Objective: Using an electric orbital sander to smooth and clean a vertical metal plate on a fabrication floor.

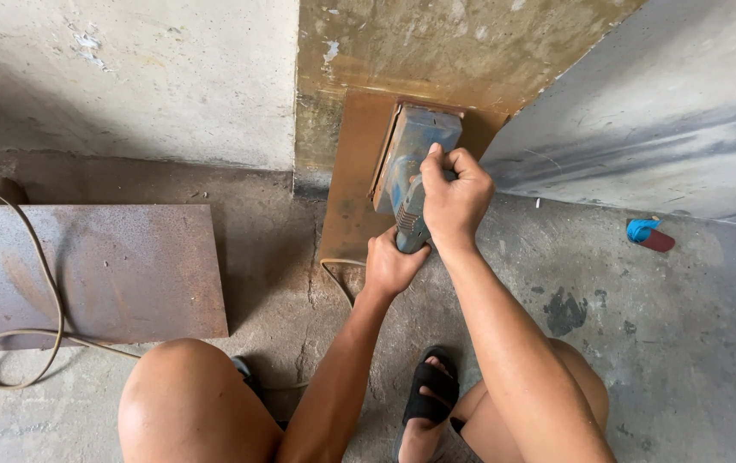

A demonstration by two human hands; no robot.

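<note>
Rusty brown metal fills the middle of the view: an upright steel sheet (352, 171) leans against a concrete wall (128, 77), its lower edge resting on the concrete floor (642, 343). Pressed flat against that sheet is a blue-grey electric sander (411, 167), its rectangular pad at the top and its handle pointing down toward the person.

The right hand (455, 197) is closed over the back of the sander's body, fingers curled around it and the thumb lying along the upper housing. The left hand (392, 264) sits just below, wrapped shut around the lower end of the handle, so both hands grip the same tool, one right above the other. A thin power cord (334, 273) loops out beside the left wrist, close to the foot of the sheet.

The person squats, with bare knees at the bottom of the view and a foot in a black sandal (430, 394) between them.

To the left, a second rusty steel plate (111, 266) lies flat on the floor, well apart from the sander, with a pale cable (46, 283) curving across it. To the right, a large grey panel (660, 111) leans at an angle, and a small blue and red object (649, 234) lies on the floor near its base.
</note>
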